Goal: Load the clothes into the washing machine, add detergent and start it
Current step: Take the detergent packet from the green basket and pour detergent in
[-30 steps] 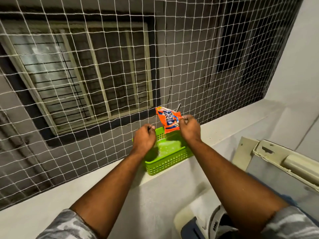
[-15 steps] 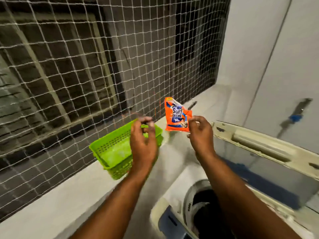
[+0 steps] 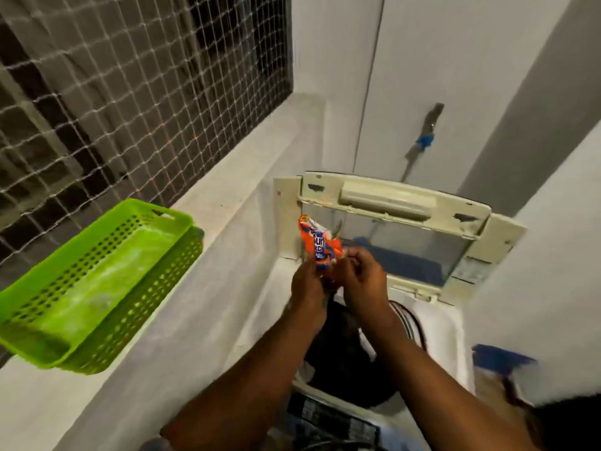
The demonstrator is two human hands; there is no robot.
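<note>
Your left hand [image 3: 307, 284] and right hand [image 3: 362, 281] met over the open washer [image 3: 435, 330], both pinching the orange sachet [image 3: 320, 244] between them. The left gripped its lower edge from the left side, fingers curled round it. The right had its thumb and fingers closed on the sachet's right edge. The frame was blurred there, so you could not tell whether the sachet was torn. Most of the sachet stood up above your knuckles, tilted a little to the left.

Directly below your hands lay the drum opening, with dark clothes [image 3: 344, 359] inside and a bit of white cloth at their near left edge. Your forearms crossed over them. Just beyond your hands the lid [image 3: 393, 222] stood raised, its clear window facing you and its cream frame leaning back toward the wall [image 3: 439, 76]. A tap [image 3: 424, 138] with a blue part was fixed to that wall above the lid. Nearest you, under your forearms, sat the dark control panel [image 3: 328, 421].

Well to the left of your hands, a green basket [image 3: 97, 284] rested on the pale ledge [image 3: 227, 203], apart from the washer. Behind the ledge hung white netting [image 3: 130, 92] over a dark opening. To the right of your right arm, something blue [image 3: 500, 359] showed, too blurred to make out.
</note>
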